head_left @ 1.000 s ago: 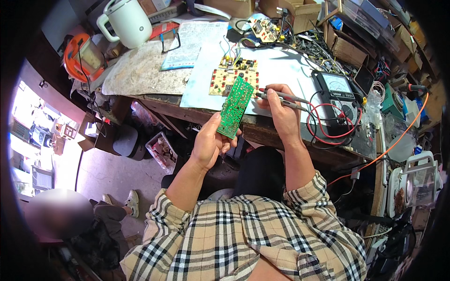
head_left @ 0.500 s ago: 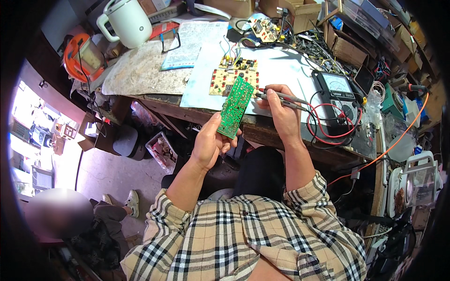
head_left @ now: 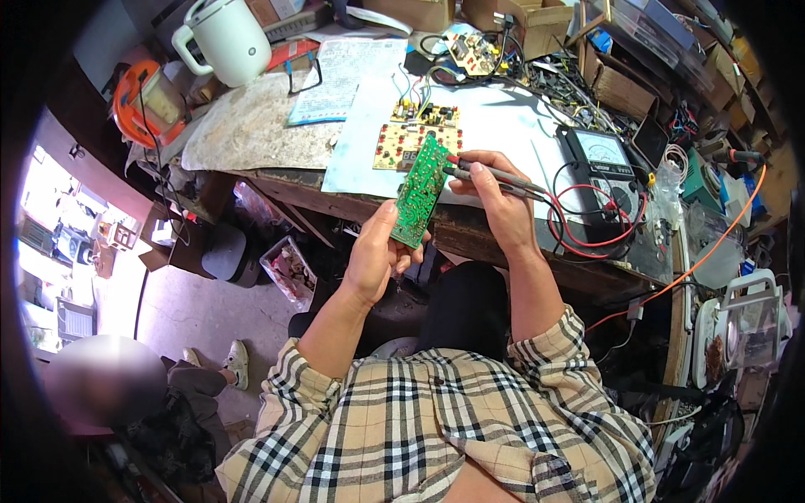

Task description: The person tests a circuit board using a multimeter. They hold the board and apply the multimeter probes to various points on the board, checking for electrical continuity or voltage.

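Fingers of your left hand (head_left: 371,260): closed on the lower end of one green circuit board (head_left: 422,197), tilted, solder-dotted face up, raised near the front edge of the bench (head_left: 289,178). Fingers of your right hand (head_left: 505,201): drawn together around two test probes (head_left: 515,179), tips at the upper right edge of your board; contact cannot be told.

On the bench before you, left to right: one white jug (head_left: 231,46), handle to the left; one printed sheet (head_left: 344,75); one yellow circuit board (head_left: 392,149) with red parts, flat on white paper (head_left: 352,170), partly hidden by your green board; one meter (head_left: 604,151), right of your right hand, red lead (head_left: 590,245) looped beside it.
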Demonstrator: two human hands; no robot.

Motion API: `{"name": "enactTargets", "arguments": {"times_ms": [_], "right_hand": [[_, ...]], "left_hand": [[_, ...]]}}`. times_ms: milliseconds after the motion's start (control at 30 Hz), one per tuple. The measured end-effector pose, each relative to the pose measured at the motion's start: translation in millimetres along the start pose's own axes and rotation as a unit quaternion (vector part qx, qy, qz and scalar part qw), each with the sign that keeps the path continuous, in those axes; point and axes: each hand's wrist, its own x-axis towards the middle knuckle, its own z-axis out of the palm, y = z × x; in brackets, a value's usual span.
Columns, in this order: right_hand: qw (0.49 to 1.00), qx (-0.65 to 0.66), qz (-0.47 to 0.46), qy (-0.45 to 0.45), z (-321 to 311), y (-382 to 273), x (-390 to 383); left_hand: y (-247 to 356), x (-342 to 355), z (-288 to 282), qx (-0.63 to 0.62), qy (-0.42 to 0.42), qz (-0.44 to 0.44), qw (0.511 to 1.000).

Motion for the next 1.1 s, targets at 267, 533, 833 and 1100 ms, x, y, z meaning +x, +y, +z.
{"name": "enactTargets", "arguments": {"times_ms": [267, 533, 833, 1100], "right_hand": [[1.0, -0.003, 0.01, -0.002, -1.7, 0.6, -1.9], [1.0, 0.007, 0.001, -0.009, -1.5, 2.7, -0.9], [1.0, 0.024, 0.013, -0.005, -1.3, 2.7, -0.8], [0.999, 0.03, 0.021, 0.012, -2.1, 4.3, 1.3]], "left_hand": [[-0.2, 0.0, 0.3, 0.005, -0.003, 0.006, 1.0], [0.8, -0.6, 0.8, 0.024, -0.003, 0.008, 1.0], [0.3, -1.5, 3.7, 0.057, 0.006, 0.017, 0.998], [2.3, -2.4, 4.8, 0.066, -0.003, 0.018, 0.998]]}}
